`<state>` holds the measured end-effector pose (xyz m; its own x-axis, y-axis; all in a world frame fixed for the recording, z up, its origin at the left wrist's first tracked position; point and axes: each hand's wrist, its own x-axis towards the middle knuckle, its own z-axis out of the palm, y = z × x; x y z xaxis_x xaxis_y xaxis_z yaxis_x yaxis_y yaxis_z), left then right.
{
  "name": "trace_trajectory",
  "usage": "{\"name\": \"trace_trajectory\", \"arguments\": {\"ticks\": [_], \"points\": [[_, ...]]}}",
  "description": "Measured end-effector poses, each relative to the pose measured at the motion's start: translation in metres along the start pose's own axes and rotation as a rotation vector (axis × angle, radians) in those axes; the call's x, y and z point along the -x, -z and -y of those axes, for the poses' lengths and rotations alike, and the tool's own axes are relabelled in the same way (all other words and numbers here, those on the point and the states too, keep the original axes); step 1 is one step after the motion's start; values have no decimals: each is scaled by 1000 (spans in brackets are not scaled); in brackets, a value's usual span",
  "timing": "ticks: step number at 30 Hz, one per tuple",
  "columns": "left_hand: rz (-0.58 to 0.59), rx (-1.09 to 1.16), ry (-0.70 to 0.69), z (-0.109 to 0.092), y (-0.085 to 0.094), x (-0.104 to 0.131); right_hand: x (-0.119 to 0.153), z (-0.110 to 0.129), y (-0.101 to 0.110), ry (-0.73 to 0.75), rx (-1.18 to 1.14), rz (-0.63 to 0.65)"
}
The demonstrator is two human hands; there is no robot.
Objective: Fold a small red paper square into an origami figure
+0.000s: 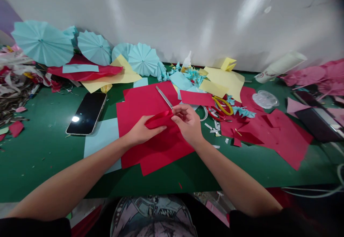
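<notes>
My left hand (144, 129) grips the left end of a small folded piece of red paper (158, 119), its thumb stretched along the near side. At the paper's right end, the thumb and fingers of my right hand (188, 122) are pinched together. A slim silver strip (163, 96), like a narrow blade, slants away from my right fingertips; whether they touch it I cannot tell. Under both hands lie larger red sheets (134, 118), overlapping one another. A light blue sheet (100, 136) sticks out from beneath them on the left.
A phone (87, 113) lies to the left. Yellow-handled scissors (223, 105) rest among paper scraps on the right, near more red paper (285, 136). Blue pleated paper rosettes (143, 58) lean along the wall, with a white glue bottle (187, 60) behind.
</notes>
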<state>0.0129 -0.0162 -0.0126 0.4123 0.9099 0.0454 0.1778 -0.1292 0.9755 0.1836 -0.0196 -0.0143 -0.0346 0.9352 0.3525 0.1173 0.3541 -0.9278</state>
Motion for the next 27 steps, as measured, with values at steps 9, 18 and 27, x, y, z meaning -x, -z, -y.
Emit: {"name": "trace_trajectory", "arguments": {"ticks": [9,18,27], "points": [[-14,-148,-55,-5,2,-1,-2,5,4,147,-72,64],[22,-221,-138,-7,10,-3,-5,13,12,194,37,178],[80,-232,-142,-11,14,-5,-10,12,17,273,241,234]]}}
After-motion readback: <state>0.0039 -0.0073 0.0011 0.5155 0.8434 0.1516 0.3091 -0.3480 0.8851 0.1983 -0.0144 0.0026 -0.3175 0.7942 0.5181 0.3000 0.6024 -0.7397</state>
